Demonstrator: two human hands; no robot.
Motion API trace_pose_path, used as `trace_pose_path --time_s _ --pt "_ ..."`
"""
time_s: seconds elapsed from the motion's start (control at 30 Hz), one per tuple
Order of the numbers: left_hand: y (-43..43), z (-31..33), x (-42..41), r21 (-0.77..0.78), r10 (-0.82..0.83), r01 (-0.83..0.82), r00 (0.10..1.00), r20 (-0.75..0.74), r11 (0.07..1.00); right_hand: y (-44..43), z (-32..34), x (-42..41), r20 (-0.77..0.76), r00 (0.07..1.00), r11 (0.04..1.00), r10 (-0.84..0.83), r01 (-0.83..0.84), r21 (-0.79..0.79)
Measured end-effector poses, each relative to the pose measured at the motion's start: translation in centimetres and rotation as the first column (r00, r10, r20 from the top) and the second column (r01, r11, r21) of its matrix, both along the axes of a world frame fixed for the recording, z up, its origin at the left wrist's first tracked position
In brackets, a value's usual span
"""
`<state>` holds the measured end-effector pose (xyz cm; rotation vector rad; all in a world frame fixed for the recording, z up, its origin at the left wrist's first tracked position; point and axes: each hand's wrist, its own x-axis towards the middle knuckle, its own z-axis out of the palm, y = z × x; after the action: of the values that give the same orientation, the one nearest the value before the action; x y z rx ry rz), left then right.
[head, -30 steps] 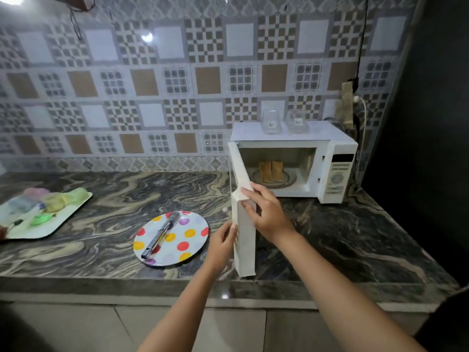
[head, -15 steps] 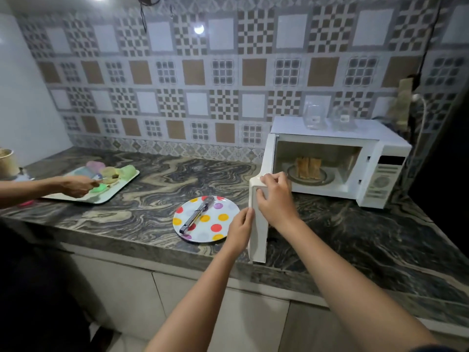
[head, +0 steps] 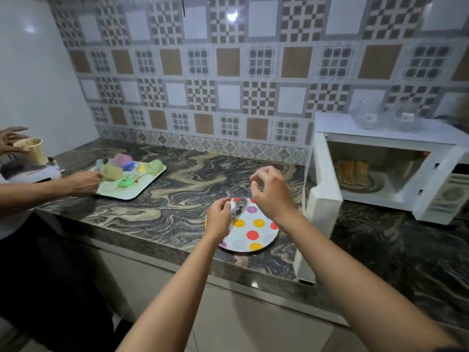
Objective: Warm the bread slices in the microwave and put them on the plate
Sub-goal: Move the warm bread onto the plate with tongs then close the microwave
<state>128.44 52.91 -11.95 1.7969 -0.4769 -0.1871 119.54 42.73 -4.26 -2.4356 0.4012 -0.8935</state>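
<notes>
Two toasted bread slices (head: 352, 171) stand on the turntable inside the white microwave (head: 385, 138) at the right. Its door (head: 321, 199) is swung wide open toward me. A white plate with coloured dots (head: 253, 235) lies on the marble counter to the left of the door. Metal tongs (head: 238, 209) rest on the plate's far left part. My left hand (head: 219, 219) is over the plate's left side with its fingers curled around the tongs' handle end. My right hand (head: 272, 191) hovers above the plate's far edge, fingers loosely bent, holding nothing.
Another person's hand (head: 83, 182) reaches into a white tray of coloured lumps (head: 132, 174) at the left, and their other hand holds a paper cup (head: 31, 151). Two clear containers (head: 385, 116) sit on top of the microwave. The open door juts out past the counter's front edge.
Both my hands have left the microwave door and moved left to the plate. The left hand has closed on the tongs. My view has turned left.
</notes>
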Motion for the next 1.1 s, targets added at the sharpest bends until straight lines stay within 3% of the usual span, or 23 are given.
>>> trace_pose_path --time_s 0.23,0.4,0.53,0.63,0.73,1.1 --pt "2.0 -5.5 12.3 0.154 0.017 -0.005 0.997 -0.077 0.988 -4.6 -10.3 8.1 -0.28 0.943 0.944 -0.179 0.246 0.222" --pt "1.3 -8.8 17.4 0.253 -0.043 0.069 0.994 -0.104 0.965 -7.4 -16.4 7.4 -0.395 0.833 0.828 -0.389 0.504 0.247" --pt "0.2 -10.5 18.0 0.341 -0.146 0.151 0.988 -0.041 0.928 -7.9 -18.5 6.5 -0.418 0.734 0.722 -0.535 0.655 0.224" --pt "-0.7 -11.6 17.8 0.401 -0.241 0.226 0.97 -0.012 0.888 -8.3 -18.8 7.0 -0.451 0.741 0.705 -0.497 0.648 0.289" --pt "-1.3 -12.0 17.9 0.423 -0.228 0.212 0.974 -0.015 0.881 -8.5 -18.8 7.2 -0.473 0.752 0.682 -0.458 0.639 0.356" --pt "-1.8 -12.0 17.9 0.257 -0.206 0.236 0.969 -0.136 0.937 -7.1 -19.9 7.2 -0.312 0.796 0.557 -0.52 0.592 0.583"
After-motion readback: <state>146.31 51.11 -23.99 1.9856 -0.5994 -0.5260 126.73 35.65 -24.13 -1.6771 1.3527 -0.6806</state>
